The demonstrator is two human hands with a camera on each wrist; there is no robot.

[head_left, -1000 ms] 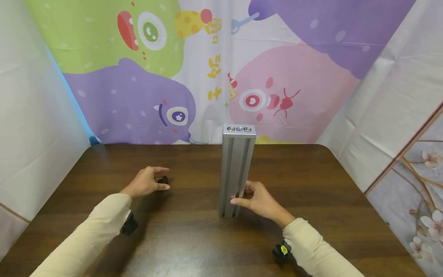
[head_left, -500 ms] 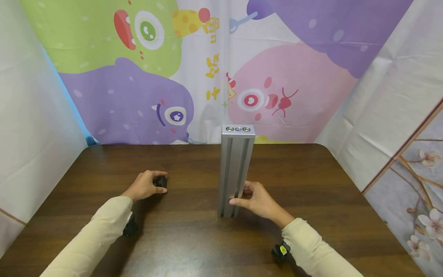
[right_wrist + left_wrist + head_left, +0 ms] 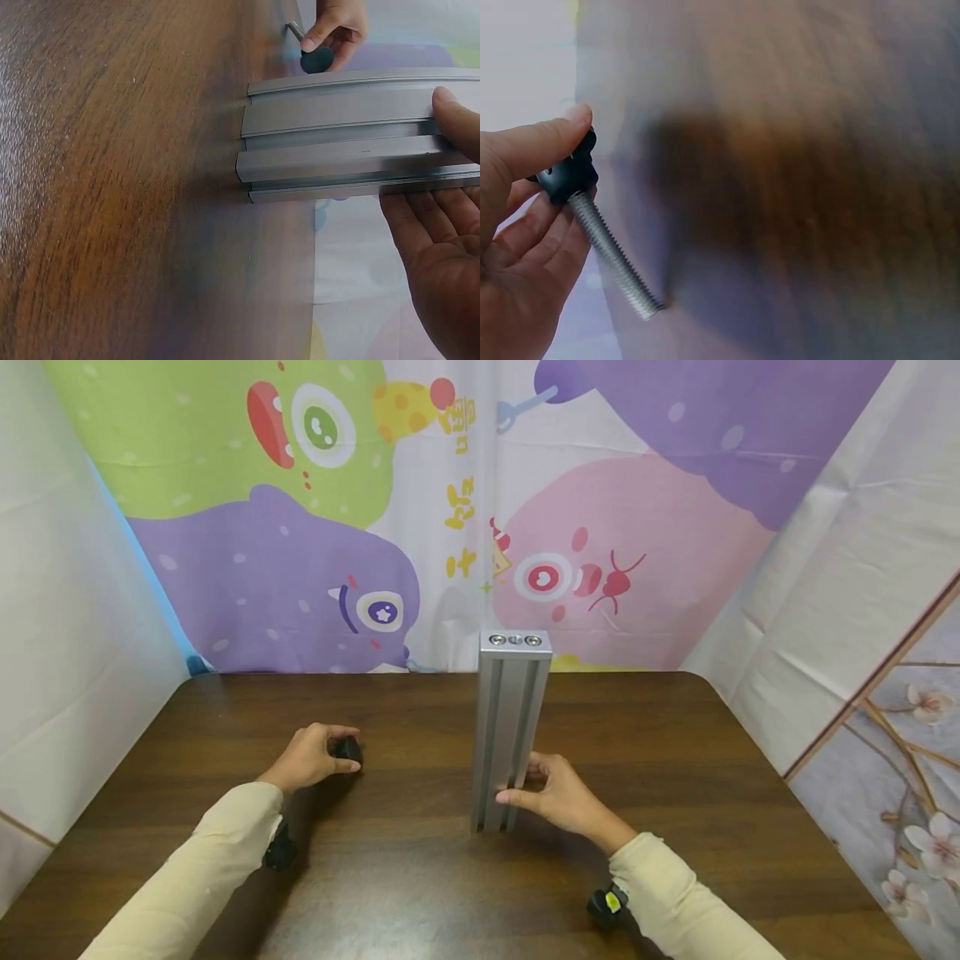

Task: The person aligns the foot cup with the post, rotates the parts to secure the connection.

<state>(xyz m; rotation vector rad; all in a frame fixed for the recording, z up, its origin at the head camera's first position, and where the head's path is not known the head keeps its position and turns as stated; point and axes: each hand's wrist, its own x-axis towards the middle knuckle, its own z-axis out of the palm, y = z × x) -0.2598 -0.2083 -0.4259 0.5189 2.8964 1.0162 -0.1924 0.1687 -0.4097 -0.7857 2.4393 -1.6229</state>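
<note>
My left hand [image 3: 306, 757] pinches a black knob bolt [image 3: 348, 749] between thumb and fingers, over the left part of the table. In the left wrist view its lobed plastic head is gripped and the silver threaded stud [image 3: 619, 259] sticks out. The right wrist view shows the stud pointing towards the tabletop; whether its tip touches cannot be told. My right hand [image 3: 562, 795] holds a silver aluminium profile [image 3: 507, 727] low down, thumb on the near face and fingers on its right side. The profile stands upright on the table, with several round fittings in its top end.
The dark wooden table [image 3: 420, 893] spans the front of the view. Behind it hangs a printed cartoon curtain [image 3: 450, 610], and pale cloth walls [image 3: 67, 635] flank both sides. Each wrist wears a small black camera [image 3: 604, 908].
The left hand has shifted slightly left, and more of the black knob head shows between its thumb and fingers. The right hand and profile look unmoved; the head view shifts a little.
</note>
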